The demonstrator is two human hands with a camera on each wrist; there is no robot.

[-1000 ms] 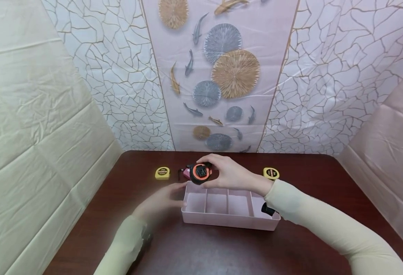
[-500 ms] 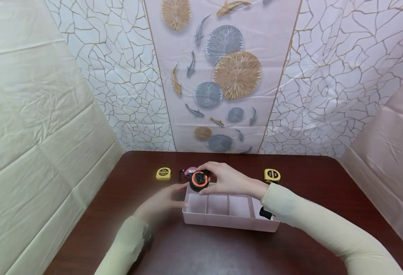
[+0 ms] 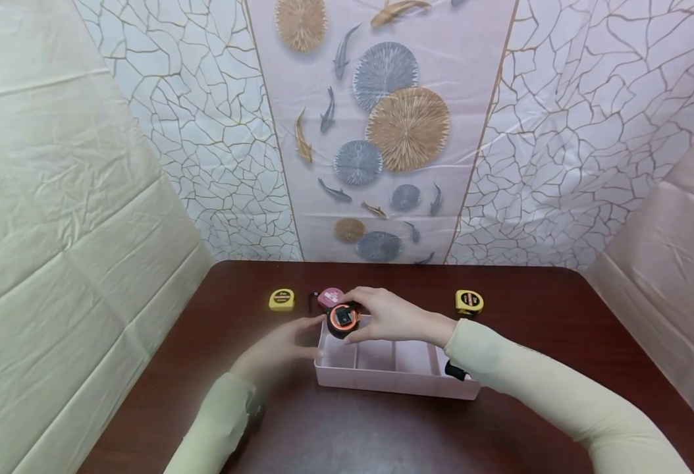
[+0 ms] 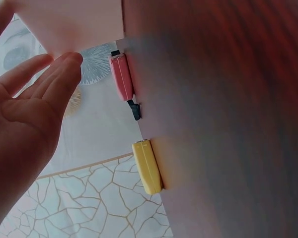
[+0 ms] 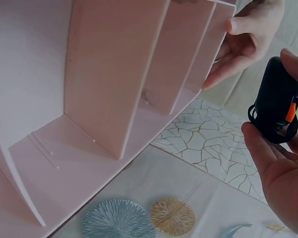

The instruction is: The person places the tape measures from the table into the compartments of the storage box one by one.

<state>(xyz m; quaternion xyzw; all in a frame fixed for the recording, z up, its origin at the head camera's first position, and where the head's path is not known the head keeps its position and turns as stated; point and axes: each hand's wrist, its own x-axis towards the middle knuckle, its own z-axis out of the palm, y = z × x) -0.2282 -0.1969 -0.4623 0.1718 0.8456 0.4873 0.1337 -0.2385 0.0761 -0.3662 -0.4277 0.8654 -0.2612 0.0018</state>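
My right hand (image 3: 397, 316) pinches a black tape measure with an orange ring (image 3: 343, 318) between thumb and fingers. It is held above the leftmost compartment of a pale pink divided box (image 3: 394, 382); the right wrist view shows the black side of the case and a loop of strap (image 5: 252, 113). At the box's left end is my left hand (image 3: 276, 349), its fingers extended and their tips right at the end wall. In the left wrist view those fingers (image 4: 64, 74) lie fairly straight against the pink wall (image 4: 79, 25).
Behind the box's left end lies a pink tape measure (image 3: 330, 297) with a black strap. A yellow tape measure (image 3: 282, 299) is left of it, and another yellow tape measure (image 3: 469, 301) lies at the back right. All rest on the dark brown table (image 3: 347, 428).
My right hand has lowered the black and orange tape measure and brought it slightly nearer, over the box's left compartment, uncovering more of the pink one. My left hand stays at the box end.
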